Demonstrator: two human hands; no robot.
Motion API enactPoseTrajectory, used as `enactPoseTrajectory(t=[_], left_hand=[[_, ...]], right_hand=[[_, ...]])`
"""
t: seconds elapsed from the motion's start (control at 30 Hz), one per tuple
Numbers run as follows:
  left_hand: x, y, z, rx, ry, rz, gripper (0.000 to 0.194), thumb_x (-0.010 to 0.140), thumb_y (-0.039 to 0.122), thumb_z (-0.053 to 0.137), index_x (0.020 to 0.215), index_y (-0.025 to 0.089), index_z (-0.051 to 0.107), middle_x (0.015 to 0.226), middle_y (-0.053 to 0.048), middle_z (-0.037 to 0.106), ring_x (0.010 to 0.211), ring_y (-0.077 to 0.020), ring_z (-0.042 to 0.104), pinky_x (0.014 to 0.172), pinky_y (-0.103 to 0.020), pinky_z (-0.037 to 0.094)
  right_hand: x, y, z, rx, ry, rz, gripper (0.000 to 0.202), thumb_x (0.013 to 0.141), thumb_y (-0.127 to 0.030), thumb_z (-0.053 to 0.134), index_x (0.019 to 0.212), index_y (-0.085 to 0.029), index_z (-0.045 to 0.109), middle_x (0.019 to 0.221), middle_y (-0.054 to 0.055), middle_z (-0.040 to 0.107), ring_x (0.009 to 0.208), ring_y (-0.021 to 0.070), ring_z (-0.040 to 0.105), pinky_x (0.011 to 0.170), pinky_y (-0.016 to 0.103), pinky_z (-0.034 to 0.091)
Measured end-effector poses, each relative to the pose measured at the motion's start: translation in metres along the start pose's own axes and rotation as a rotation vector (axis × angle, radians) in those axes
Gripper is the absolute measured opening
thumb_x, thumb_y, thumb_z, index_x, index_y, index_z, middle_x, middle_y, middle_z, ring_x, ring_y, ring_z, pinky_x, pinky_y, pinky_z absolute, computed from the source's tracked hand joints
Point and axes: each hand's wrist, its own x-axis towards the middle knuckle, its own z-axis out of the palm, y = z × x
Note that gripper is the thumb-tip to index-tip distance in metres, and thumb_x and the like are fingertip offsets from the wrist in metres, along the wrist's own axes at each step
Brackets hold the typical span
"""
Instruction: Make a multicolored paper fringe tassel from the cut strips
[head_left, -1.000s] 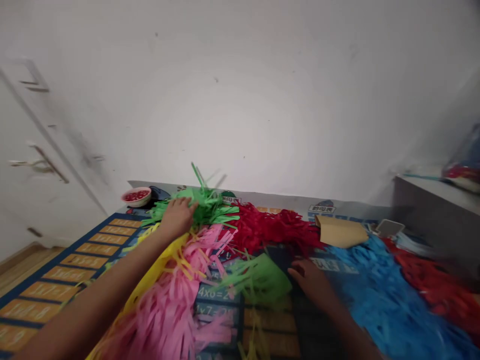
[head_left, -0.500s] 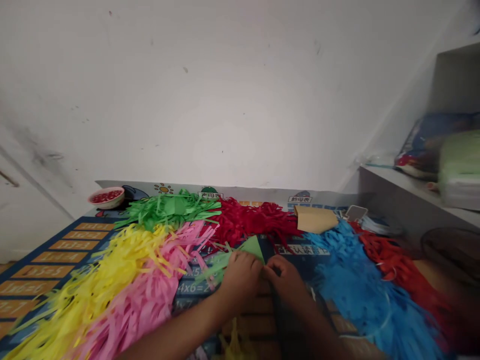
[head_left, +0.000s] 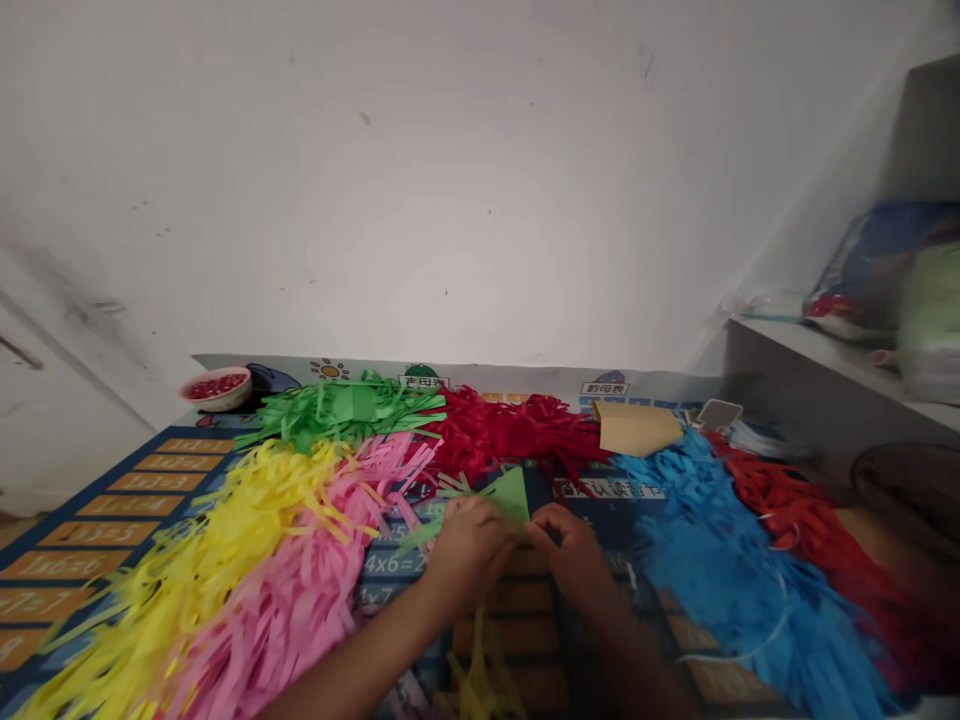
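Note:
A light green paper piece [head_left: 512,492] with fringed strips trailing off to the left is between my hands at the middle of the table. My left hand [head_left: 471,548] closes its fingers on the lower part of this paper and hides some of it. Close beside it on the right, my right hand [head_left: 566,552] has thumb and fingertips pinched at the paper's lower right edge; whatever is between those fingertips is too small to make out. A few pale yellow strips [head_left: 484,670] lie below, between my forearms.
Fringed paper heaps surround my hands: green [head_left: 349,405], yellow [head_left: 240,515], pink [head_left: 300,575], dark red [head_left: 510,435], blue [head_left: 750,570] and red [head_left: 795,510]. A bowl of red bits [head_left: 217,390] stands back left. Brown folded paper [head_left: 637,428] lies back right, near a grey shelf [head_left: 832,380].
The view has shifted slightly. My left hand sits a little lower on the green paper, so more of the paper shows; the right hand stays almost in place.

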Motion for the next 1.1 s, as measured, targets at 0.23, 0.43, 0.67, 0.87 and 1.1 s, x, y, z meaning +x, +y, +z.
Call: enactPoseTrajectory(t=[0.23, 0.43, 0.67, 0.87, 1.1], left_hand=[[0.000, -0.010, 0.006, -0.260, 0.111, -0.256, 0.011, 0.077, 0.020, 0.066, 0.067, 0.017, 0.067, 0.069, -0.001, 0.066, 0.070, -0.0159, 0.063, 0.065, -0.025, 0.048], [-0.002, -0.009, 0.000, -0.384, 0.107, -0.367, 0.017, 0.070, 0.025, 0.074, 0.059, 0.017, 0.064, 0.062, 0.001, 0.064, 0.061, -0.0140, 0.060, 0.059, -0.023, 0.046], [-0.005, -0.012, -0.016, -0.435, 0.074, -0.344, 0.026, 0.072, 0.036, 0.073, 0.058, 0.016, 0.061, 0.061, 0.000, 0.062, 0.059, -0.0136, 0.059, 0.057, -0.022, 0.045], [-0.008, -0.007, -0.017, -0.242, 0.188, -0.247, 0.014, 0.070, 0.019, 0.065, 0.084, 0.017, 0.066, 0.097, -0.010, 0.068, 0.095, -0.0252, 0.061, 0.087, -0.041, 0.047], [-0.003, -0.012, -0.027, 0.171, 0.003, 0.073, 0.044, 0.069, 0.001, 0.053, 0.102, 0.027, 0.069, 0.118, -0.002, 0.070, 0.123, -0.0250, 0.053, 0.110, -0.055, 0.025]], right_hand=[[-0.024, 0.002, 0.031, -0.218, 0.128, -0.071, 0.033, 0.070, -0.029, 0.065, 0.101, -0.019, 0.058, 0.102, 0.008, 0.063, 0.094, 0.0265, 0.058, 0.083, 0.037, 0.043], [-0.018, -0.001, 0.037, -0.139, 0.032, -0.093, 0.020, 0.088, -0.032, 0.051, 0.077, -0.022, 0.064, 0.084, 0.005, 0.066, 0.084, 0.0229, 0.059, 0.077, 0.034, 0.041], [-0.016, -0.008, 0.022, 0.112, -0.091, -0.031, 0.027, 0.089, -0.037, 0.050, 0.070, -0.020, 0.060, 0.073, 0.001, 0.060, 0.070, 0.0176, 0.056, 0.066, 0.026, 0.040], [-0.013, -0.008, 0.023, 0.044, -0.077, -0.070, 0.018, 0.083, -0.027, 0.048, 0.068, -0.020, 0.055, 0.079, 0.003, 0.062, 0.076, 0.0185, 0.058, 0.071, 0.028, 0.041], [-0.027, -0.020, 0.003, -0.292, 0.223, -0.150, 0.013, 0.082, -0.029, 0.051, 0.082, -0.021, 0.062, 0.089, 0.009, 0.066, 0.089, 0.0276, 0.060, 0.082, 0.042, 0.044]])
